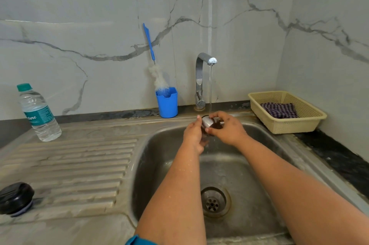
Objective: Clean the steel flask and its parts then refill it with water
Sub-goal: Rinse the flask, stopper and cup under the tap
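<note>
Hands, left (194, 135) and right (226, 129), both gripped the steel cup (207, 122) under the tap stream (210, 89), apparently for rinsing.

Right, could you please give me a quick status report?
Left hand and right hand both gripping small steel flask cap. Cap under running tap stream, over steel sink. Nothing obstructing.
</note>
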`<state>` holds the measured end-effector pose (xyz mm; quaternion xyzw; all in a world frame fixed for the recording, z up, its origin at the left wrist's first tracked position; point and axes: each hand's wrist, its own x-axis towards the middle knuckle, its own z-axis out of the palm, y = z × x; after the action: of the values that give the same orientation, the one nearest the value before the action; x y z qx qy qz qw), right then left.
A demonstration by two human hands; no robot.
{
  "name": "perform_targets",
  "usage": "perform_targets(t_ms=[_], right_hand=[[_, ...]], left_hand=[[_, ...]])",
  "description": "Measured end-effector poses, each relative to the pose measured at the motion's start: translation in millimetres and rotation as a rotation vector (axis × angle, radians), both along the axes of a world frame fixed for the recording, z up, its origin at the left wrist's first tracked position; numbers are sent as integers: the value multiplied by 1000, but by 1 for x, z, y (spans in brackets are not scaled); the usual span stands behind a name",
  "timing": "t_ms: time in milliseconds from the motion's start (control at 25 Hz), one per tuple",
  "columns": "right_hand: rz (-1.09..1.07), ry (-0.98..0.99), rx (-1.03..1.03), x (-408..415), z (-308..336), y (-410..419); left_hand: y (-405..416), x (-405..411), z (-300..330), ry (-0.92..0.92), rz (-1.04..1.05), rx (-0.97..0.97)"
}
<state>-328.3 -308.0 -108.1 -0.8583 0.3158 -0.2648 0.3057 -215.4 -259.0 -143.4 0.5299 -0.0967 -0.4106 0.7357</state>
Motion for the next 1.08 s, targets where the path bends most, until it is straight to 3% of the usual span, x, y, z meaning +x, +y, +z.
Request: perform_targets(t_ms=[80,240,360,480,640,880,1080], right_hand=[[-11,-34,31,1,-3,-3],[-106,-242,490,0,-11,-15],[33,-347,708,-2,-15,-25],[139,-354,677,-5,-16,-25],[117,-404,594,-4,-15,-15],[121,-284,757,0,-12,-19],[2,-223,567,6,10,-45]], left_hand=[[3,-4,0,23,-49,-18],[12,-4,-3,29,-138,-79],[17,-2,1,-8,-186,-164],[21,-1,5,48,-161,-256],[28,-6,8,53,-191,-301],[36,-10,7,-176,-241,20],[30,-18,11,-252,-210,78]])
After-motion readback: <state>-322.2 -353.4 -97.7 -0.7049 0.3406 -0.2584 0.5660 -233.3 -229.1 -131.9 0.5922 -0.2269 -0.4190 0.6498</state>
